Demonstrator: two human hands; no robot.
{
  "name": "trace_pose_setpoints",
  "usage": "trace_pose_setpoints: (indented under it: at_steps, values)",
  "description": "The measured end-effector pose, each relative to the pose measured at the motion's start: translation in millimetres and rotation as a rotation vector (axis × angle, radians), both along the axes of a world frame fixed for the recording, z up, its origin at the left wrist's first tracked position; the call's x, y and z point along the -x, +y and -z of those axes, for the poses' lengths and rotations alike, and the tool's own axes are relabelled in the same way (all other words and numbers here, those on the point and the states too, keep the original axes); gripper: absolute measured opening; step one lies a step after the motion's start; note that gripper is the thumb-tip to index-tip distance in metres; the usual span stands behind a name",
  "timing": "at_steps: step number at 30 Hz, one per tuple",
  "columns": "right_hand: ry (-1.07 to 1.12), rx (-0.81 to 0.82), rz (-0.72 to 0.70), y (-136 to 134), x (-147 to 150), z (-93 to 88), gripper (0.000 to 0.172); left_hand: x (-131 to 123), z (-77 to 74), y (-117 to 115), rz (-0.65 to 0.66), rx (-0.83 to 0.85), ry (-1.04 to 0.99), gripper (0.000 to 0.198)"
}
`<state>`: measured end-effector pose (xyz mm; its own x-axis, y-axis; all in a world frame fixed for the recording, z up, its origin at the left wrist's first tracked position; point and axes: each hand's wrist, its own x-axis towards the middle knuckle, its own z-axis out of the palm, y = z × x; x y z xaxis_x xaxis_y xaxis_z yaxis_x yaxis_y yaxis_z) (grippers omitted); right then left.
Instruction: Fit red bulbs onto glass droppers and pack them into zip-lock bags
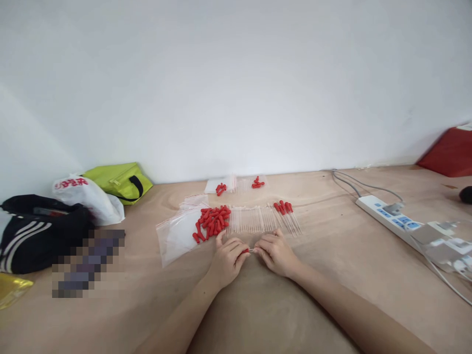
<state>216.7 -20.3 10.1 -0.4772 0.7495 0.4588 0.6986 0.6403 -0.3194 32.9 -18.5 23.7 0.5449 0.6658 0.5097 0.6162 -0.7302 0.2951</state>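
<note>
My left hand (227, 258) pinches a small red rubber cap (245, 251) at its fingertips. My right hand (276, 253) pinches a thin clear tube (252, 250) whose end meets that cap. Both hands rest on the wooden table, fingers closed. Just beyond them lies a heap of loose red caps (212, 222), a row of clear tubes (254, 220), and several tubes with red caps fitted (285, 210). Clear zip bags (177, 236) lie to the left of the heap.
More caps and bags (236, 184) lie near the wall. At the left sit a green bag (120, 182), a white plastic bag (88, 196) and a black striped bag (37, 231). A white power strip (391, 216) with plugs and cables lies right; a red object (450, 152) sits far right.
</note>
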Motion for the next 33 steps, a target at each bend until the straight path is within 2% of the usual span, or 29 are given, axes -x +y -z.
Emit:
trace_pose_setpoints:
  at_steps: [5, 7, 8, 10, 14, 17, 20, 27, 33]
  values:
    - [-0.148, -0.075, -0.032, 1.9, -5.2, -7.1, 0.019, 5.5, 2.2, 4.7, -0.047, -0.027, -0.012, 0.015]
    - [-0.17, -0.064, -0.002, 4.6, -10.1, -7.7, 0.02, 8.3, 4.2, 6.1, -0.091, -0.045, -0.012, 0.018]
    - [-0.162, -0.052, 0.054, 7.2, -13.7, -7.6, 0.021, 9.3, 5.3, 6.7, -0.119, -0.052, -0.012, 0.022]
    - [-0.115, -0.02, 0.253, 15.2, -23.0, -7.3, 0.023, 10.2, 7.2, 7.7, -0.149, -0.053, -0.005, 0.029]
    - [-0.031, 0.067, 0.719, 35.3, -45.7, -6.5, 0.027, 8.7, 9.3, 8.6, -0.085, -0.014, 0.033, 0.019]
    - [-0.023, 0.128, 0.873, 43.9, -58.6, -5.6, 0.026, 7.8, 10.5, 8.6, -0.062, 0.012, 0.026, 0.014]
    - [-0.026, 0.166, 0.923, 45.9, -64.6, -4.0, 0.026, 8.5, 11.9, 8.6, -0.056, 0.045, 0.027, 0.011]
    - [-0.027, 0.191, 0.936, 47.9, -66.4, 1.1, 0.025, 8.7, 11.7, 8.4, -0.044, 0.077, 0.03, 0.012]
    - [-0.005, 0.112, 0.864, 48.9, -63.1, 2.9, 0.025, 8.3, 11.8, 8.7, -0.046, 0.075, 0.029, 0.013]
